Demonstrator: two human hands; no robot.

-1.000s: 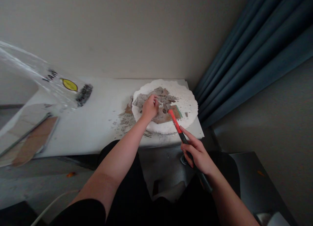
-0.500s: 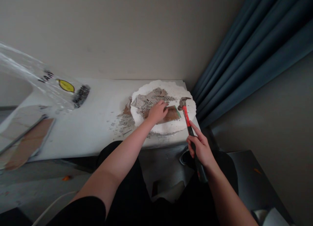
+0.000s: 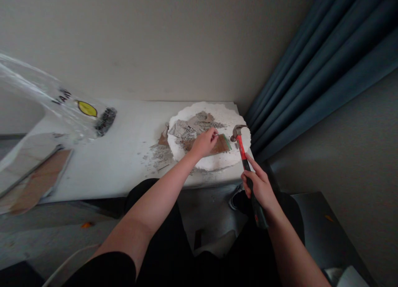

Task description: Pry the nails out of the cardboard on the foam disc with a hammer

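- While I look down from the head camera, I see my right hand [image 3: 260,186] wrapped tight around the black end of a hammer [image 3: 245,162], with one finger lying straight along the handle.
- The hammer has a red neck and a metal head, and the head is up in the air just over the right side of a round white foam slab [image 3: 239,123].
- My left hand [image 3: 203,143] rests on the broken pieces [image 3: 189,131] in the middle of the slab. Its fingers are curled and pinch something small and pale; I cannot tell what it is.
- The pieces are grey and brown, flat and cracked, and they lie in a pile on the foam. A brown piece with a green edge [image 3: 224,143] lies just beside my left hand, between that hand and the hammer head.
- The foam slab sits at the right end of a white bench [image 3: 124,154], close to the wall and a blue curtain [image 3: 311,63].
- Small grey crumbs [image 3: 157,156] are spread on the bench just left of the slab.
- A clear plastic bag [image 3: 62,109] with a yellow sticker lies on the far left of the bench, well apart from both hands.
- Flat boards [image 3: 34,175] lie at the left edge, under the bag.
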